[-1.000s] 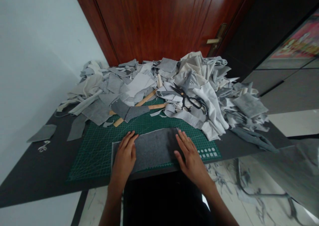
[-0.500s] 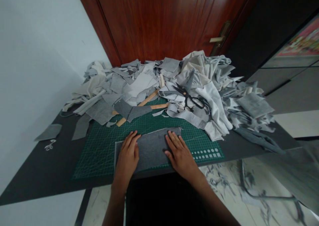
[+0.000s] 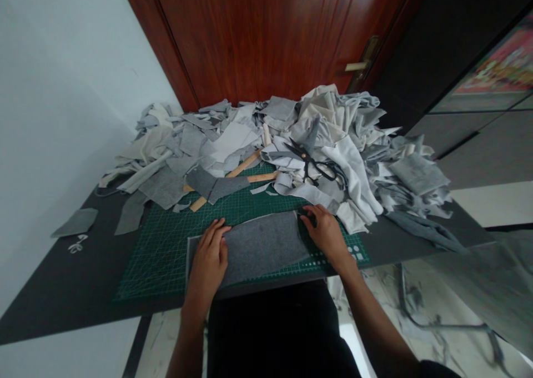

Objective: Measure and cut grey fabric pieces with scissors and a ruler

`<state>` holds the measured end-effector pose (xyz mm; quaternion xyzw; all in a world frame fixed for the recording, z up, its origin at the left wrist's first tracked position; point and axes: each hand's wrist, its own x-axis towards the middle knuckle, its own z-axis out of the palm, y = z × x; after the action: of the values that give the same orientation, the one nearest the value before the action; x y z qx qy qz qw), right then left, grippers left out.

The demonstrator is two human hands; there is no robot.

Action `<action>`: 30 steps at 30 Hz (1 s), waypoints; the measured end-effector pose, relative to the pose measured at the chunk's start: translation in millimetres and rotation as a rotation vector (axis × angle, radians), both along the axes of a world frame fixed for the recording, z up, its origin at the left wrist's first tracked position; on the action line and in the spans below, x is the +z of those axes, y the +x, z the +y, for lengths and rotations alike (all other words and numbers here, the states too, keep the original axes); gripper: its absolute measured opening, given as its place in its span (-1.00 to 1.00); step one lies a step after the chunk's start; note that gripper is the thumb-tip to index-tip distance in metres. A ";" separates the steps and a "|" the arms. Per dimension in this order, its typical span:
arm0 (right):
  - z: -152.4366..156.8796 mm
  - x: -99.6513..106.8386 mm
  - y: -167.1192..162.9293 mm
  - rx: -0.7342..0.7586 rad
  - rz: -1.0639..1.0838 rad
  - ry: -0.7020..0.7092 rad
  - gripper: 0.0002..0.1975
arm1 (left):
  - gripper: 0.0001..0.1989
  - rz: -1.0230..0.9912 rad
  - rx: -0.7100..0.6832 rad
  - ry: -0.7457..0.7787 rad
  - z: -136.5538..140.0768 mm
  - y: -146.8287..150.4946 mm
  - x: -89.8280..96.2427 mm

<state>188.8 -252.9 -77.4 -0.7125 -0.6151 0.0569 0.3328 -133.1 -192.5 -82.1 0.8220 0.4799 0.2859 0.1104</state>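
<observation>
"And the grey cloth (image 3: 262,245) lies along the near edge of the cutting mat (image 3: 160,256), left hand (image 3: 210,254) flat on it, right hand (image 3: 325,231) curled towards the mat's right side: pinching? Can't tell!"

"Looks light, soft, prone to creasing; corners should give the best hold."

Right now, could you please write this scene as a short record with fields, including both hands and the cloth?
left hand: flat on the left part of the grey cloth
right hand: curled by the cloth's far-right corner; grip unclear
cloth: spread on the green cutting mat
scissors: on the fabric heap
wooden strips: partly under a dark grey piece
</observation>
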 end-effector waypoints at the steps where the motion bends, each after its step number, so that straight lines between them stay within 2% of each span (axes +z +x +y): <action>1: 4.0 1.1 1.7 0.008 -0.009 -0.021 -0.76 | -0.66 0.003 -0.002 0.000 0.1 -0.2 -0.1; 6: 18.4 5.6 3.4 0.062 -0.071 -0.102 -0.83 | -0.65 0.011 0.001 -0.003 -0.2 -0.3 -0.1; 11: 23.1 0.5 4.0 0.159 -0.060 -0.052 -0.78 | -0.63 0.012 -0.002 0.004 0.5 -0.8 -1.3; 16: 19.3 0.4 3.5 0.149 -0.034 -0.038 -0.82 | -0.61 0.034 -0.008 0.004 1.7 -1.6 -1.7; 23: 12.8 8.0 -1.9 0.063 0.072 0.135 -0.79 | -0.61 0.057 -0.008 0.019 -0.3 0.9 1.8; 30: -3.9 22.4 -24.2 0.208 -0.060 0.209 -0.78 | -0.61 0.061 -0.001 0.024 -1.0 0.8 0.4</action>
<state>164.6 -256.8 -54.9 -0.6077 -0.6980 0.0055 0.3787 -132.2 -193.5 -81.7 0.8320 0.4790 0.2663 0.0861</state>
